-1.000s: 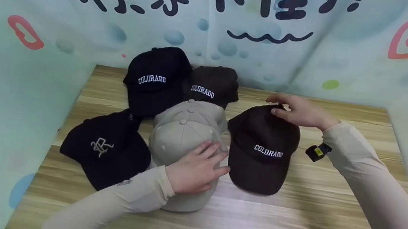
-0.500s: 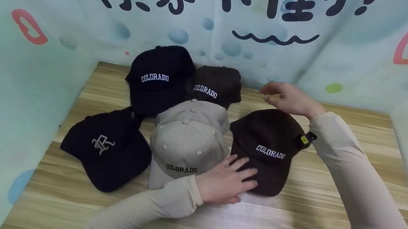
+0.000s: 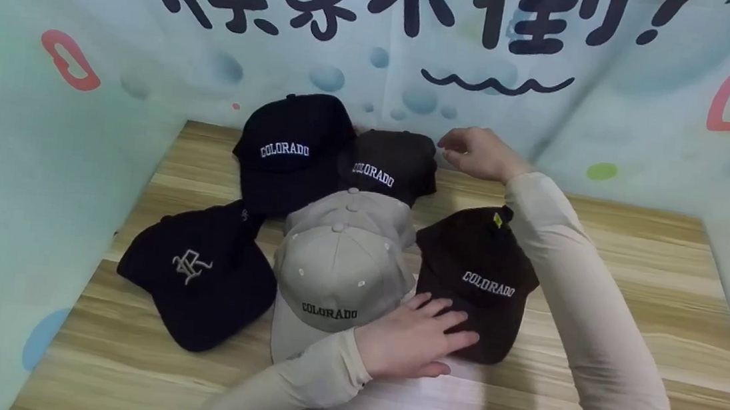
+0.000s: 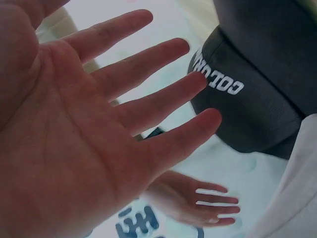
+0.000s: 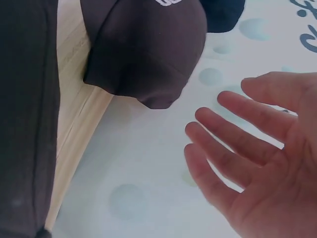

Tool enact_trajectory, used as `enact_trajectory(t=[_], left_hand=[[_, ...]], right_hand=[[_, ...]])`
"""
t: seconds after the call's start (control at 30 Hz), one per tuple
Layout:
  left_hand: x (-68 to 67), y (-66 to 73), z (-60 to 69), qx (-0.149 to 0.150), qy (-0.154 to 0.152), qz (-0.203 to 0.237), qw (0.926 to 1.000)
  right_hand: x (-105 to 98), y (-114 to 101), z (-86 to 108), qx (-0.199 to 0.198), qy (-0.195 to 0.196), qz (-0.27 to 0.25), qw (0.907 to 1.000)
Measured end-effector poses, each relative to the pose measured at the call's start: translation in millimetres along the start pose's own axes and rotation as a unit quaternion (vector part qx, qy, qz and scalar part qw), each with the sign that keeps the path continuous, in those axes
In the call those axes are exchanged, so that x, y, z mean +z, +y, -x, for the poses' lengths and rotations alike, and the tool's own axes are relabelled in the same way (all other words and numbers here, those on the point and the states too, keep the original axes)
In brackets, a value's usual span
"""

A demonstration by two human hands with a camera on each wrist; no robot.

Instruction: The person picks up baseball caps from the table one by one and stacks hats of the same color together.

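My left hand (image 3: 416,337) spreads its fingers in front of the dark brown COLORADO cap (image 3: 468,248), overlapping its brim in the head view. In the left wrist view its palm and straight fingers (image 4: 143,69) hold nothing. My right hand (image 3: 480,152) hovers at the back, beside the smaller brown COLORADO cap (image 3: 396,154). Its fingers (image 5: 237,134) are loosely bent, apart from that cap (image 5: 148,54) in the right wrist view. Left of the left hand, a grey COLORADO cap (image 3: 335,269) sits before another grey cap (image 3: 372,202); my forearm hides part of its brim.
A black COLORADO cap (image 3: 288,171) stands at the back left. Nearer on the left lies a black cap with an R emblem (image 3: 197,276). All rest on a wooden tabletop (image 3: 625,284), with a printed cloth backdrop (image 3: 376,92) behind it.
The left hand has shifted right from the front grey cap to the right brown cap's brim. The right hand has left that cap's crown and moved left towards the back brown cap.
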State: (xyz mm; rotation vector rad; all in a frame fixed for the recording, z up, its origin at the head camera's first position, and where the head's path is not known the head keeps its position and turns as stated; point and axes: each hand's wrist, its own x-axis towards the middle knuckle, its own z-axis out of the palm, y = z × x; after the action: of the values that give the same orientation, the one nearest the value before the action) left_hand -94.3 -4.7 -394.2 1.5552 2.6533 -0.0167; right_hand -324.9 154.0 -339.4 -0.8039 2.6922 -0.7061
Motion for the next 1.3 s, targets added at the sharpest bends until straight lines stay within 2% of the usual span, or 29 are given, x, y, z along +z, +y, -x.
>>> enact_trajectory(t=[0.1,0.33,0.47,0.6,0.7,0.77,0.9,1.0,1.1,1.3], left_hand=[[-1.6,0.5,8.5,-0.006,0.02,-0.006,0.9998],[-8.2,2.3,24.8,-0.028,0.068,-0.031,0.9968],[-16.7,4.0,34.1,-0.03,0.103,-0.038,0.9936],[-28.4,5.1,43.1,-0.023,0.116,-0.04,0.9921],[-37.6,3.1,51.9,-0.019,0.122,-0.021,0.9921],[-43.5,-1.0,58.2,-0.016,0.133,0.006,0.991],[-51.0,-14.1,68.3,-0.003,0.177,0.064,0.9821],[-53.2,-24.2,71.9,0.005,0.218,0.096,0.9713],[-52.7,-31.3,74.2,-0.004,0.241,0.102,0.9652],[-50.4,-36.2,76.2,-0.024,0.242,0.089,0.966]], right_hand=[[7,5,-8.1,0.006,0.004,-0.002,1.0],[16,11,-28.6,0.053,-0.001,-0.021,0.9984],[18,14,-37.7,0.067,0.002,-0.04,0.997],[24,20,-41.9,0.078,0.015,-0.064,0.9948],[30,21,-43.5,0.09,0.018,-0.103,0.9905],[34,20,-44.9,0.101,0.022,-0.146,0.9839],[42,14,-49.3,0.123,0.029,-0.222,0.9668],[46,11,-53.3,0.126,0.017,-0.226,0.9657],[49,8,-56.5,0.135,0.004,-0.217,0.9667],[46,0,-55.5,0.192,0.029,-0.208,0.9587]])
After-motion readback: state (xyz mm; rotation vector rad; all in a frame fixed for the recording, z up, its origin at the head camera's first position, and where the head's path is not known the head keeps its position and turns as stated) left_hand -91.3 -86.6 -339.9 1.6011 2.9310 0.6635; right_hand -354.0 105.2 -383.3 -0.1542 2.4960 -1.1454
